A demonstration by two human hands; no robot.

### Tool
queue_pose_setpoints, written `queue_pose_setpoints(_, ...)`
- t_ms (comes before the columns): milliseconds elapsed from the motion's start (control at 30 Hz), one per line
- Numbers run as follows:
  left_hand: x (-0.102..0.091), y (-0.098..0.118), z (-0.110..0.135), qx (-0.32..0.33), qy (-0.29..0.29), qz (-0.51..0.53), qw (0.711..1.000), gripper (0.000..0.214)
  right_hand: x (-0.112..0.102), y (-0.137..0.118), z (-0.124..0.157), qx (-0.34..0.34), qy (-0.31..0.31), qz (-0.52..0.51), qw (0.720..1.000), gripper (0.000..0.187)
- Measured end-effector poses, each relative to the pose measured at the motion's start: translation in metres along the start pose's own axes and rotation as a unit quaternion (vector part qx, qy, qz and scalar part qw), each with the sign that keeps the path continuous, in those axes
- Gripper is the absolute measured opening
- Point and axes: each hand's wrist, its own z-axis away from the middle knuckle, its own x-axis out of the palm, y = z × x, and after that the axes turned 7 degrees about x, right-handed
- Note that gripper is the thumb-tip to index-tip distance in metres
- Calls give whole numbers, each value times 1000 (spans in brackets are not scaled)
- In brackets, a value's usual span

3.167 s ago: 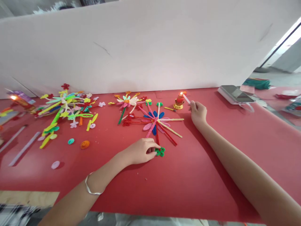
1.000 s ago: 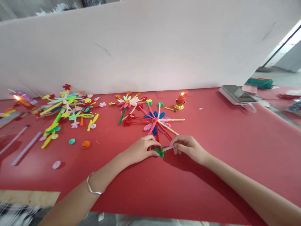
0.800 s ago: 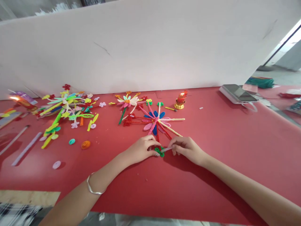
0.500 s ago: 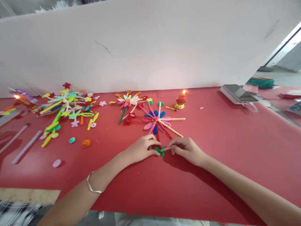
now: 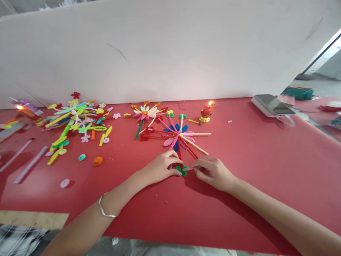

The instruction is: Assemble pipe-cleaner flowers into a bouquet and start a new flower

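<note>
Two bare hands, head view: left and right, both at work over a red tabletop [image 5: 239, 142].

One radial chenille-stem flower, pink and blue, its hub [image 5: 177, 135] lying flat in the middle of the tabletop. Arms spread in several directions: red pairs pointed left, one pale yellow stem [image 5: 202, 134] pointed right, another slanted right and toward the wearer. One red stem [image 5: 180, 155] had its long axis running nearly straight toward the wearer, ending at a green looped flower [image 5: 184, 173].

Left hand [image 5: 163, 167]: thumb and forefinger curved, a small gap between them, tips holding the green looped flower at its left side. Silver bangle [image 5: 105, 209] on the wrist.

Right hand [image 5: 211, 172]: fingers closed in a pinch on a slim translucent stick [image 5: 189, 169], which lay almost crosswise, tip pointed left and touching the green looped flower.

Beyond the hands: one lit red candle [image 5: 207, 107], tilted slightly, in a gold holder [image 5: 204, 119]; one pink-and-white chenille flower [image 5: 145, 113]; at left, one multicoloured heap of chenille pieces [image 5: 71, 119].
</note>
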Motion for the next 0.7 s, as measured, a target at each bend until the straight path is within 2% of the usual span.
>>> queue_pose_setpoints(167,0,3,0,-11,5,-2,1000,22,2,-5,3,-108,36,106,988,20)
queue_pose_setpoints(367,0,4,0,-16,5,-12,1000,21,5,-16,4,-202,61,243,947,21)
queue_pose_setpoints(533,0,4,0,-19,2,-12,1000,20,8,-26,5,-237,63,289,925,19)
queue_pose_setpoints(700,-1,3,0,-11,0,-14,1000,19,15,-27,9,-228,77,299,924,20)
